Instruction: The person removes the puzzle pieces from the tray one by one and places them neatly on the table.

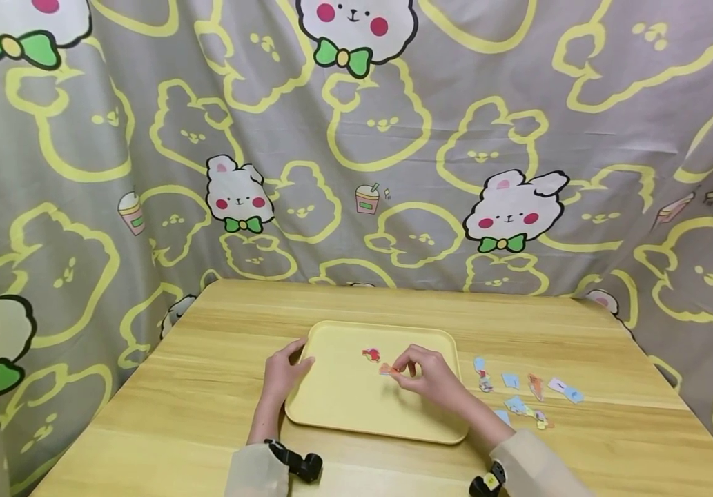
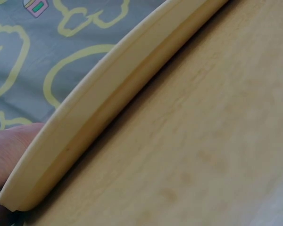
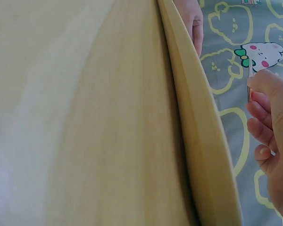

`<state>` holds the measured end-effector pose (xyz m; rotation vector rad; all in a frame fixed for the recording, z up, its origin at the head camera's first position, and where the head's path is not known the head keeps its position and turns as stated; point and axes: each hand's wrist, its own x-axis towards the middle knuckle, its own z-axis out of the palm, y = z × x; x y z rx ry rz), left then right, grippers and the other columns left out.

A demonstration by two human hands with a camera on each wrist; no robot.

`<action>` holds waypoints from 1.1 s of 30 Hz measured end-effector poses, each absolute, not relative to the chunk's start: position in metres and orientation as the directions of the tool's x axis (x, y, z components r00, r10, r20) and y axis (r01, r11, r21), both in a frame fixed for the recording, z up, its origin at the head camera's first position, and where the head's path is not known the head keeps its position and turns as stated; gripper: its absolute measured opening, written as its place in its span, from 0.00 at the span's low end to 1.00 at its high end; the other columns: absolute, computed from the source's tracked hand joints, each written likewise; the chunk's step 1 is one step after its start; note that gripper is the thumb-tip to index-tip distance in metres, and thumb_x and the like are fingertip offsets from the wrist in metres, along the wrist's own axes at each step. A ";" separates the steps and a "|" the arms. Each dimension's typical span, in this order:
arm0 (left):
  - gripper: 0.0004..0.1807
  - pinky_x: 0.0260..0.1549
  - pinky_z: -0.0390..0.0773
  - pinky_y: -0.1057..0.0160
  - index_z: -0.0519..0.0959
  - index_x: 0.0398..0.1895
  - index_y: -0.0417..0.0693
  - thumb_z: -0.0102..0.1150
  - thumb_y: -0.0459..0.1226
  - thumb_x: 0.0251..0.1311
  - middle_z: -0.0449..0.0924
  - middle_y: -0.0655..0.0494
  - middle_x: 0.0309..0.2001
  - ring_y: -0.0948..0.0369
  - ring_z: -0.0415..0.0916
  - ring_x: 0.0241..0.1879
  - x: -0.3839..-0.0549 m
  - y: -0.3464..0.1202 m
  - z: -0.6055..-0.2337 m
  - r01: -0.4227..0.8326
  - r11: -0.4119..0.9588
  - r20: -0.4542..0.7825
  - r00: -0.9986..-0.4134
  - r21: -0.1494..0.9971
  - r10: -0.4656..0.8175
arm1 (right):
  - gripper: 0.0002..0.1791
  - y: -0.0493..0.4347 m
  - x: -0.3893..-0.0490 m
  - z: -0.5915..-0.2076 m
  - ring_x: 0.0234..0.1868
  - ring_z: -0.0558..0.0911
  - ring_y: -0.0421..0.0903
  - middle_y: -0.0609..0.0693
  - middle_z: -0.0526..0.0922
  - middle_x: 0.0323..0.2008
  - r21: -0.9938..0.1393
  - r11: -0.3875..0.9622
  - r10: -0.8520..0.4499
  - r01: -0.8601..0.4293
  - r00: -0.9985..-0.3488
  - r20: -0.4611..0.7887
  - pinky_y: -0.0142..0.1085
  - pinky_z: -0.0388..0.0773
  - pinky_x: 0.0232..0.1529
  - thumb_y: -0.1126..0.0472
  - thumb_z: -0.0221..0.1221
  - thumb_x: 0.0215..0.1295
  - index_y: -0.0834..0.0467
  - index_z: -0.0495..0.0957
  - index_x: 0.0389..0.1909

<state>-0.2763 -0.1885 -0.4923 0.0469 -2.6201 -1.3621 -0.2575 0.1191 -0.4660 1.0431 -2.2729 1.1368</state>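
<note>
Puzzle piece [image 1: 387,370], orange-edged, lies on the yellow tray [image 1: 344,407], pinched at its edge by the right hand [image 1: 427,376]. A red piece [image 1: 370,355] lies just beside it. The left hand [image 1: 281,376] grips the tray's left rim. Loose pieces [image 1: 520,393] lie scattered on the worktop [image 1: 176,414] to the right; no writing is readable.

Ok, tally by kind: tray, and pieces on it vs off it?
Yellow tray: 1, left hand gripping its edge
Pieces over the tray: 2, a loose red piece and an orange piece pinched by the right hand
Loose pieces on the table, right of the tray: about 7, small and hard to separate
Total: about 10
</note>
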 end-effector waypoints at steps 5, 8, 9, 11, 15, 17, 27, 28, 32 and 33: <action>0.27 0.63 0.73 0.46 0.77 0.62 0.46 0.67 0.37 0.58 0.77 0.40 0.61 0.42 0.71 0.64 -0.275 -0.188 -0.493 0.073 0.589 0.176 -0.977 0.805 -0.120 | 0.08 0.121 -0.257 -0.466 0.24 0.75 0.43 0.43 0.81 0.26 -0.513 0.406 -0.439 -0.757 -0.653 0.617 0.26 0.73 0.21 0.67 0.70 0.53 0.54 0.80 0.27; 0.27 0.65 0.72 0.46 0.76 0.64 0.46 0.66 0.37 0.59 0.76 0.41 0.62 0.42 0.70 0.65 -0.275 -0.188 -0.492 0.052 0.571 0.147 -0.982 0.819 -0.122 | 0.08 0.125 -0.255 -0.465 0.24 0.75 0.41 0.42 0.81 0.27 -0.516 0.425 -0.430 -0.744 -0.667 0.608 0.24 0.71 0.22 0.67 0.70 0.53 0.53 0.80 0.27; 0.28 0.66 0.72 0.47 0.75 0.64 0.47 0.66 0.37 0.59 0.76 0.41 0.63 0.43 0.70 0.66 -0.276 -0.188 -0.492 0.042 0.569 0.137 -0.983 0.821 -0.124 | 0.08 0.128 -0.255 -0.465 0.25 0.75 0.41 0.42 0.81 0.27 -0.518 0.433 -0.424 -0.737 -0.674 0.605 0.24 0.71 0.22 0.67 0.70 0.53 0.53 0.80 0.27; 0.28 0.66 0.71 0.47 0.75 0.64 0.47 0.66 0.38 0.60 0.75 0.42 0.64 0.44 0.69 0.67 -0.276 -0.188 -0.492 0.031 0.569 0.125 -0.984 0.822 -0.126 | 0.09 0.132 -0.253 -0.464 0.25 0.74 0.40 0.42 0.80 0.26 -0.526 0.452 -0.411 -0.721 -0.691 0.594 0.23 0.70 0.22 0.67 0.70 0.52 0.52 0.80 0.27; 0.28 0.66 0.71 0.48 0.75 0.65 0.47 0.66 0.38 0.60 0.75 0.42 0.64 0.44 0.69 0.67 -0.277 -0.189 -0.492 0.026 0.566 0.117 -0.985 0.824 -0.124 | 0.09 0.142 -0.251 -0.465 0.24 0.73 0.38 0.42 0.79 0.26 -0.540 0.481 -0.385 -0.690 -0.720 0.577 0.22 0.68 0.22 0.67 0.70 0.51 0.52 0.80 0.27; 0.28 0.66 0.71 0.48 0.75 0.65 0.47 0.66 0.38 0.60 0.75 0.42 0.64 0.44 0.69 0.67 -0.276 -0.189 -0.492 0.026 0.560 0.114 -0.986 0.828 -0.124 | 0.08 0.147 -0.250 -0.466 0.24 0.73 0.37 0.42 0.79 0.26 -0.540 0.489 -0.379 -0.685 -0.725 0.576 0.22 0.68 0.22 0.67 0.70 0.52 0.53 0.81 0.27; 0.28 0.66 0.71 0.47 0.75 0.64 0.45 0.66 0.38 0.59 0.76 0.41 0.63 0.43 0.70 0.66 -0.276 -0.189 -0.491 0.041 0.577 0.133 -0.984 0.816 -0.117 | 0.12 0.174 -0.245 -0.470 0.24 0.71 0.36 0.40 0.79 0.27 -0.499 0.493 -0.351 -0.713 -0.688 0.635 0.21 0.65 0.21 0.71 0.69 0.51 0.51 0.80 0.28; 0.28 0.66 0.72 0.47 0.75 0.64 0.45 0.66 0.38 0.59 0.76 0.41 0.63 0.43 0.70 0.66 -0.276 -0.189 -0.491 0.042 0.577 0.133 -0.984 0.816 -0.117 | 0.12 0.177 -0.244 -0.470 0.24 0.71 0.35 0.40 0.79 0.27 -0.499 0.497 -0.347 -0.710 -0.690 0.636 0.21 0.64 0.21 0.71 0.69 0.51 0.51 0.80 0.28; 0.28 0.66 0.71 0.47 0.74 0.65 0.45 0.66 0.38 0.60 0.75 0.41 0.63 0.43 0.69 0.66 -0.275 -0.188 -0.491 0.039 0.577 0.127 -0.985 0.816 -0.114 | 0.14 0.188 -0.239 -0.469 0.25 0.70 0.33 0.39 0.78 0.26 -0.492 0.524 -0.326 -0.696 -0.697 0.638 0.21 0.63 0.19 0.72 0.70 0.49 0.51 0.80 0.28; 0.28 0.66 0.71 0.47 0.74 0.64 0.45 0.66 0.38 0.60 0.75 0.41 0.63 0.43 0.69 0.66 -0.275 -0.188 -0.490 0.038 0.578 0.127 -0.985 0.815 -0.114 | 0.14 0.191 -0.238 -0.469 0.25 0.70 0.33 0.39 0.78 0.26 -0.487 0.530 -0.322 -0.694 -0.696 0.641 0.22 0.63 0.19 0.72 0.70 0.48 0.51 0.80 0.28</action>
